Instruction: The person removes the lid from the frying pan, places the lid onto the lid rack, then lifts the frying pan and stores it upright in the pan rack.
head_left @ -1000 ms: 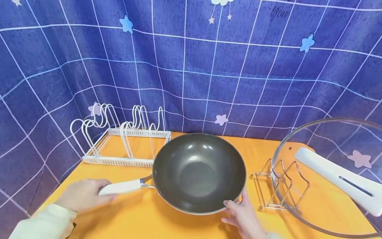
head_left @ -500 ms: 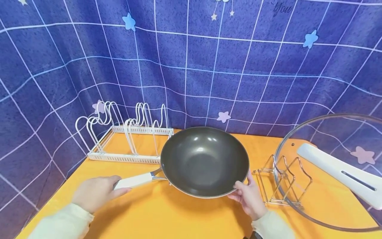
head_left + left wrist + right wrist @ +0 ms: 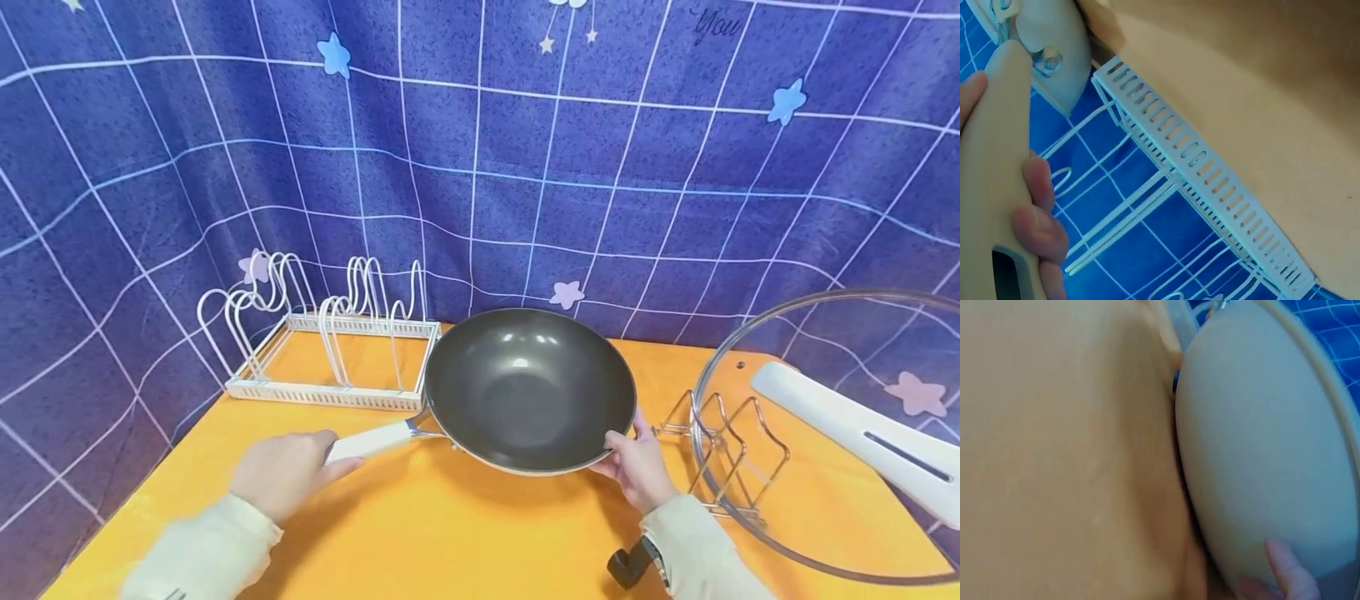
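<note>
A dark-lined wok (image 3: 528, 396) is held tilted, its inside facing me, in the middle of the head view. My left hand (image 3: 285, 468) grips its white handle (image 3: 371, 442); in the left wrist view several fingers (image 3: 1041, 231) curl round that handle. At the wok's lower right rim, my right hand (image 3: 637, 468) holds on with the thumb over the edge and fingers beneath. The pale outer side (image 3: 1260, 450) fills much of the right wrist view, with fingertips against it. Whether the base touches the table cannot be told.
A white wire rack (image 3: 322, 393) stands at the back left, close to the wok's left side. On the right, a small metal rack (image 3: 720, 454) holds a large glass lid (image 3: 705, 400) upright with a white handle bar (image 3: 855, 437). A blue curtain (image 3: 495, 167) hangs behind the orange table (image 3: 465, 542).
Both hands have carried the wok to the right and farther back in the head view. The grip on handle and rim stays. The racks and lid shift only slightly with the camera.
</note>
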A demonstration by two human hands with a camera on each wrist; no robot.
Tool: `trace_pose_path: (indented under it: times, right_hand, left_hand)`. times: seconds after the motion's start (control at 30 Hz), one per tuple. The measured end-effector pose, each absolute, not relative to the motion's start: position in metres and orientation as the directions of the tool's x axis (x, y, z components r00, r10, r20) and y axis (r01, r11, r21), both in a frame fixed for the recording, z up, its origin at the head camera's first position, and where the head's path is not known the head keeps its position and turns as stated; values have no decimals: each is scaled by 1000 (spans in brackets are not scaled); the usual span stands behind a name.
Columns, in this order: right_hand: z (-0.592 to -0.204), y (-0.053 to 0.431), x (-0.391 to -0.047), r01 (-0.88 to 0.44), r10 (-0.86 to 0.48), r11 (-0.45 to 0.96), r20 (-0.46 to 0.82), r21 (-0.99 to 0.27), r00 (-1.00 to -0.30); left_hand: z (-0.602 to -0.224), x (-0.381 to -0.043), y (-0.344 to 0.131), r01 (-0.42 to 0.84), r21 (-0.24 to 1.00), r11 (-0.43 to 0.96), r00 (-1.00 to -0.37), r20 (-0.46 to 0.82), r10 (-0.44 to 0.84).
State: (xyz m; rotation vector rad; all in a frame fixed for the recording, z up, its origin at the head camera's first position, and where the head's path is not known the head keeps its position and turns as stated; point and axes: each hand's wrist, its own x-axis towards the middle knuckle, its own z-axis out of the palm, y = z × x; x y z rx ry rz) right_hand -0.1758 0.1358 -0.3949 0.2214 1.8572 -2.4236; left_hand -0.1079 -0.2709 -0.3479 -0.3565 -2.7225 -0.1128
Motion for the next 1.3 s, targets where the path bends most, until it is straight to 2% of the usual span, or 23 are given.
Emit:
trace_pose_path:
  times: [0.23, 0.33, 0.47, 0.57, 0.67, 0.77, 0.83, 0.93, 1.13, 1.3]
  right_hand:
    - [-396, 135, -162, 178, 26, -156, -184, -972, -983]
    - [-395, 126, -154, 185, 23, -146, -191, -972, -981]
    - [-395, 112, -145, 198, 20, -158, -203, -968, -979]
    - [-394, 103, -141, 195, 10, -186, -200, -963, -980]
    - [-394, 97, -139, 182, 2, -203, -186, -962, -983]
    - [-395, 95, -140, 180, 3, -196, -184, -964, -983]
    - [-396, 97, -142, 182, 1, -185, -185, -966, -983]
    - [-395, 102, -146, 186, 0, -183, -189, -965, -982]
    - [-392, 112, -151, 198, 15, -188, -205, -962, -979]
    - [-389, 114, -160, 209, 19, -253, -221, -945, -975]
  left_hand:
    - [-351, -106, -282, 414, 2, 910, -834, 403, 378]
    - [-348, -104, -292, 421, 48, 906, -859, 342, 381]
    - [-339, -98, -312, 338, 174, 925, -927, 230, 296]
    - [-337, -98, -325, 326, 269, 906, -942, 170, 289]
    - [-343, -102, -333, 432, 409, 804, -901, 149, 408]
    - [-350, -105, -334, 481, 631, 608, -834, 117, 539]
    - [-353, -105, -331, 408, 781, 473, -806, 65, 588]
    - [-352, -101, -322, 250, 892, 376, -804, -25, 595]
    - [-351, -83, -299, 120, 931, 345, -822, -102, 561]
    - [-349, -74, -287, 84, 940, 330, -817, -125, 563]
